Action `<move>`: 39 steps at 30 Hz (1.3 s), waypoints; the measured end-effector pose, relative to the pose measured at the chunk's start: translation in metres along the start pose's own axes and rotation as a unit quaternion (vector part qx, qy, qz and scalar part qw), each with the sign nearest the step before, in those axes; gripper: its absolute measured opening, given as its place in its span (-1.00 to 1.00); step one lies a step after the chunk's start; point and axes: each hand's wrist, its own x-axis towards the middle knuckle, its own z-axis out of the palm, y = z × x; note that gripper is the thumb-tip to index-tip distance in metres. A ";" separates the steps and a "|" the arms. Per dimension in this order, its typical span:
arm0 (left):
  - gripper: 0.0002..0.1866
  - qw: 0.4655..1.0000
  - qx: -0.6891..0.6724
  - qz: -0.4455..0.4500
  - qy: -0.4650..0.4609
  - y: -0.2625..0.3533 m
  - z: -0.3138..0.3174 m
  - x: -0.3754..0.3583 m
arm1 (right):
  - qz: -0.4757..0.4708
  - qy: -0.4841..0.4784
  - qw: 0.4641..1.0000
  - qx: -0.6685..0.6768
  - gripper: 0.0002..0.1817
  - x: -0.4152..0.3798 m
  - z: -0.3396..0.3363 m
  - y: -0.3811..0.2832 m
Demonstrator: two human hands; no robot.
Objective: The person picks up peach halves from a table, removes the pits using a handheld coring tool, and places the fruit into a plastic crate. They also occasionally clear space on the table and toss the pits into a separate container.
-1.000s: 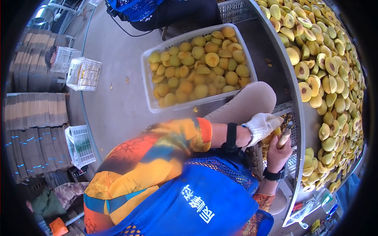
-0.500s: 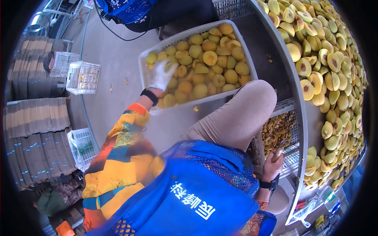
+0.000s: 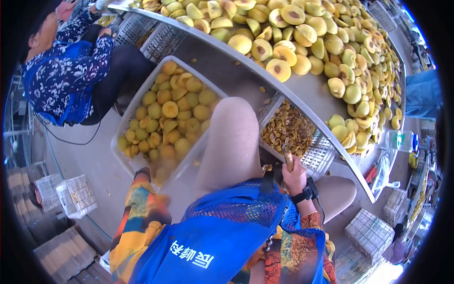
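Observation:
My left hand point(image 3: 140, 163), in a white glove, reaches into the near-left corner of a white plastic crate point(image 3: 119, 158) full of yellow peaches point(image 3: 170, 109). Its fingers are blurred among the fruit, so their hold cannot be made out. Bare and closed, my right hand point(image 3: 295, 176) grips a small wooden-handled tool point(image 3: 289, 160) with a metal end pointing up. Just beyond that hand is a second crate point(image 3: 318, 158) holding brown pits and scraps point(image 3: 287, 128). My raised knee stands between the two crates.
A metal-edged table point(image 3: 302, 102) heaped with halved peaches point(image 3: 331, 45) curves across the far side. A co-worker point(image 3: 71, 71) sits at the upper left. White baskets point(image 3: 78, 195) and stacked cardboard point(image 3: 64, 253) lie left. A bottle point(image 3: 402, 141) rests at the table's right end.
My view has swung right, bringing more of the table and the co-worker into sight. My left hand has moved down to the near corner among the peaches. My right hand still holds the tool.

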 end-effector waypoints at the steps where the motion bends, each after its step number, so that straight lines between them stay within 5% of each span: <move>1: -0.60 1.000 0.011 -0.001 -0.015 0.005 -0.003 0.008 | -0.004 -0.003 1.000 0.002 -0.65 -0.001 -0.003 -0.005; 7: -0.65 0.993 0.086 0.020 -0.080 0.029 -0.030 0.032 | 0.010 0.006 1.000 0.025 -0.64 -0.005 -0.018 -0.006; 9: -0.66 0.993 0.077 0.088 -0.015 0.061 -0.068 0.027 | -0.016 0.060 0.997 0.050 -0.66 -0.003 -0.011 0.000; 11: -0.65 0.975 -0.072 0.191 0.083 0.130 -0.145 -0.002 | -0.018 0.060 0.996 0.056 -0.67 -0.001 -0.007 0.000; 12: -0.69 0.910 -0.215 0.301 0.191 0.173 -0.183 -0.024 | -0.007 0.035 0.998 0.050 -0.68 0.002 -0.006 -0.004; 14: -0.77 0.807 -0.354 0.406 0.242 0.253 -0.247 -0.067 | -0.015 0.009 0.999 0.046 -0.69 0.007 -0.003 -0.011; 17: -0.74 0.784 -0.245 0.519 0.237 0.346 -0.296 -0.105 | -0.099 0.046 0.989 0.098 -0.69 0.009 -0.009 -0.020; 18: -0.68 0.802 -0.194 0.516 0.228 0.375 -0.300 -0.114 | -0.131 0.087 0.985 0.078 -0.69 0.011 -0.004 -0.014; 22: -0.54 0.839 -0.045 0.522 0.147 0.458 -0.283 -0.123 | -0.075 0.006 0.995 0.064 -0.66 0.004 -0.019 -0.014; 30: -0.53 0.844 -0.057 0.506 0.171 0.463 -0.274 -0.128 | -0.104 0.018 0.987 0.123 -0.55 -0.003 -0.020 -0.017; 34: -0.54 0.760 -0.084 0.525 0.374 0.473 -0.269 -0.158 | -0.132 0.068 0.980 0.131 -0.56 -0.004 -0.016 -0.005; 39: -0.57 0.654 -0.197 0.696 0.221 0.543 -0.275 -0.202 | -0.099 0.129 0.975 0.150 -0.63 -0.005 -0.029 0.002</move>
